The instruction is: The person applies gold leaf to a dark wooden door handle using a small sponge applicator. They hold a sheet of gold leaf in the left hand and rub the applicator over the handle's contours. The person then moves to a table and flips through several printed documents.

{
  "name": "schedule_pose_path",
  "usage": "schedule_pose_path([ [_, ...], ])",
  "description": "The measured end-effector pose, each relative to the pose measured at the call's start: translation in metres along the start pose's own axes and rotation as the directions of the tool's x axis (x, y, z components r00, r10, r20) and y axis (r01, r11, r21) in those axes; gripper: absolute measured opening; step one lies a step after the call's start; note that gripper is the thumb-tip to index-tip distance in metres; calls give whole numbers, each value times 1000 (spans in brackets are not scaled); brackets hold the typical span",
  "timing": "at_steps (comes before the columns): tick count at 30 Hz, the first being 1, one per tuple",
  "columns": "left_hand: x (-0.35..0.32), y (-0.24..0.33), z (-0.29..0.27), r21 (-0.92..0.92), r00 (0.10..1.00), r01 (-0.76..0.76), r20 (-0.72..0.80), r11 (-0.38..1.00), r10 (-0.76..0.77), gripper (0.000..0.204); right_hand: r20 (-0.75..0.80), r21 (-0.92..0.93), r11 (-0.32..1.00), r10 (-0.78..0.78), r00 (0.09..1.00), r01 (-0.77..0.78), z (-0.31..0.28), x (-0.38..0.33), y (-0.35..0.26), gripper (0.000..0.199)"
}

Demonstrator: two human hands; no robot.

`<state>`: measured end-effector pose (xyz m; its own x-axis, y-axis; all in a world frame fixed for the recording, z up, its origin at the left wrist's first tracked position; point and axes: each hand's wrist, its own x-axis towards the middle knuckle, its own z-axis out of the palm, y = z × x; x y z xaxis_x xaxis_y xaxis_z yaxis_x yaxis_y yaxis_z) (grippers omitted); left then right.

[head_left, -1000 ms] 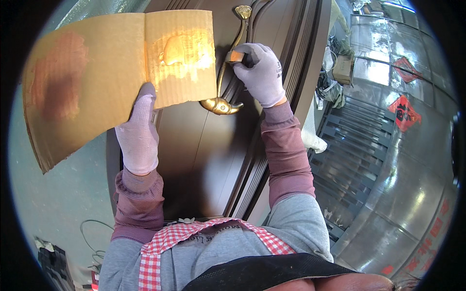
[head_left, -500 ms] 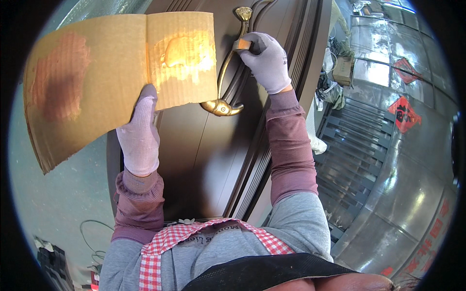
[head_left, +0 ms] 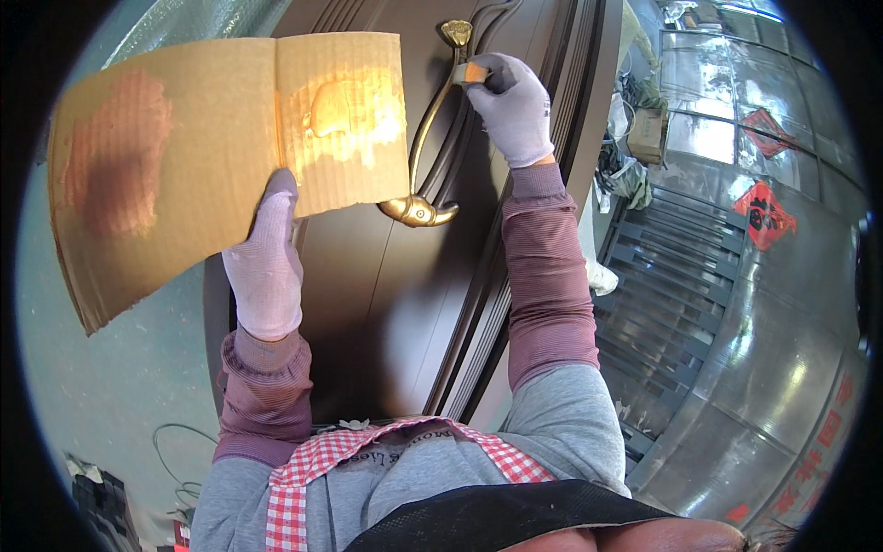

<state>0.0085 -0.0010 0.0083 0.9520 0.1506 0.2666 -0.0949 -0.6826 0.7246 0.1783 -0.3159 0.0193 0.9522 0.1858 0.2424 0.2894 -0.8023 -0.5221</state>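
My left hand (head_left: pixel 267 267), in a pale lilac glove, grips the lower edge of a folded sheet of cardboard (head_left: pixel 202 175), thumb on its front. A wet gold-orange patch of paint (head_left: pixel 345 110) lies on the right panel, and a duller reddish-brown stain (head_left: pixel 120 152) marks the left one. My right hand (head_left: pixel 512 106), gloved alike, pinches a small sponge-like block (head_left: pixel 472 74) with an orange face. The block is close to the upper part of a curved brass-coloured ornamental handle (head_left: pixel 421 138) on a dark brown panelled door (head_left: pixel 359 304). Whether it touches the handle I cannot tell.
Ridged moulding (head_left: pixel 478 354) runs down the door's right side. Beyond it are a slatted dark metal frame (head_left: pixel 676 267), bags, a cardboard box (head_left: pixel 647 133) and shiny metal sheets (head_left: pixel 773 368). A thin cable (head_left: pixel 170 451) loops on the floor at lower left.
My right hand has shifted slightly up and right with the block, along the upper handle. The cardboard sits a little lower in view, still in my left hand.
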Motion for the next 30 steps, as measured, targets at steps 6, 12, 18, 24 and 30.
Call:
schedule_pose_path([
  [6, -2, -3, 3, -40, 1000, 11, 1, 999, -11, 39, -74, -70, 997, -18, 997, 13, 0, 10, 8, 28],
  [12, -4, -5, 3, -26, 1000, 23, 19, 999, -23, 41, -4, -118, 993, -26, 1000, 26, 6, 28, 6, 29],
  [18, -6, -5, 3, -16, 999, 35, 34, 999, -34, 42, -16, -14, 997, 80, 997, -80, 3, 33, 8, 26],
  [24, -4, -4, 5, -83, 1000, 27, -10, 996, -28, 40, -7, -135, 990, 50, 999, -51, 0, 36, 7, 26],
  [30, 7, 3, 6, -94, 993, -77, -96, 993, 68, 22, -23, 378, 900, 245, 969, -218, -22, 16, -52, 27],
])
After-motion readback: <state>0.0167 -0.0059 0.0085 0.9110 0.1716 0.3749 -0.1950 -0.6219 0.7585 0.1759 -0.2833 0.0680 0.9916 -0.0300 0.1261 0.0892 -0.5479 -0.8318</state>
